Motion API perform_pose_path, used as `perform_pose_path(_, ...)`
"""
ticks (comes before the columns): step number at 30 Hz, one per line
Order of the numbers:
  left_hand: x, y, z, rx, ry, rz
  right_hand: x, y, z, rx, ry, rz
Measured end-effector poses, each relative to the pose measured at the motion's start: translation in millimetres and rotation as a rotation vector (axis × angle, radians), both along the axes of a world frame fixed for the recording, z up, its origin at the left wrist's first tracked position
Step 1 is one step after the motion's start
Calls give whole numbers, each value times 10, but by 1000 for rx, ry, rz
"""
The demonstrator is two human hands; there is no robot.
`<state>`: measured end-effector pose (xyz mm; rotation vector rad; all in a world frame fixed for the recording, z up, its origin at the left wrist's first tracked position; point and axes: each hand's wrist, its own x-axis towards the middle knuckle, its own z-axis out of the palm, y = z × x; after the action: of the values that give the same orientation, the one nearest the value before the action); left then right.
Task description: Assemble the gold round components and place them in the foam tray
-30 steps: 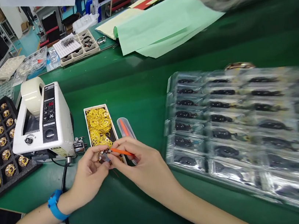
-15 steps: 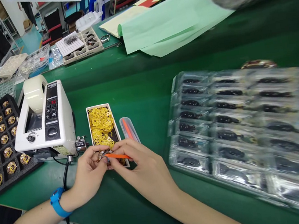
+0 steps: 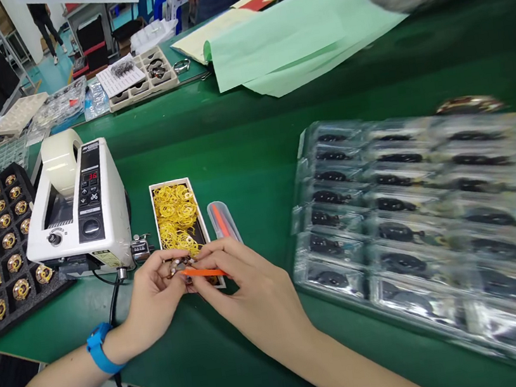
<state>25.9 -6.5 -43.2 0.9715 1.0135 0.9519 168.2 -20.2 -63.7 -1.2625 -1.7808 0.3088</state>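
Note:
My left hand (image 3: 159, 294), with a blue band on its wrist, is closed on a small shiny metal part (image 3: 176, 266) that looks like a watch case. Fingers cover much of it. In my right hand (image 3: 251, 284) is a slim orange stick-like tool (image 3: 204, 271), pinched between thumb and fingers, its tip against or very close to the metal part. Both hands are over the near end of a white box (image 3: 202, 227) of yellow rings (image 3: 174, 208). Just beyond my right hand lies a clear case with orange strips (image 3: 220, 218).
On the left stand a white tape dispenser (image 3: 112, 201) and a black foam tray (image 3: 0, 271) of gold round parts. Stacked clear trays (image 3: 372, 292) with dark pieces fill the right. Green sheets (image 3: 285, 42) lie at the back; people stand beyond the table.
Both hands stay in nearly the same place, with the metal part turned slightly and a little more of it showing. In the background, people have shifted.

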Motion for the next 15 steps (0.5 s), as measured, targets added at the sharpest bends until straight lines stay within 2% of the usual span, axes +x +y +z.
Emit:
perform_pose_path(4,-5,3,8,-38,-13,12,9,-7,-7,-6,37,-15)
perform_pose_path(9,-17,-1,15,-67,-12,16,35,40,-4,-164,155,-26)
perform_pose_path(15,-13,-14,2,-44,-16,-7,49,99,31,-366,266,128)
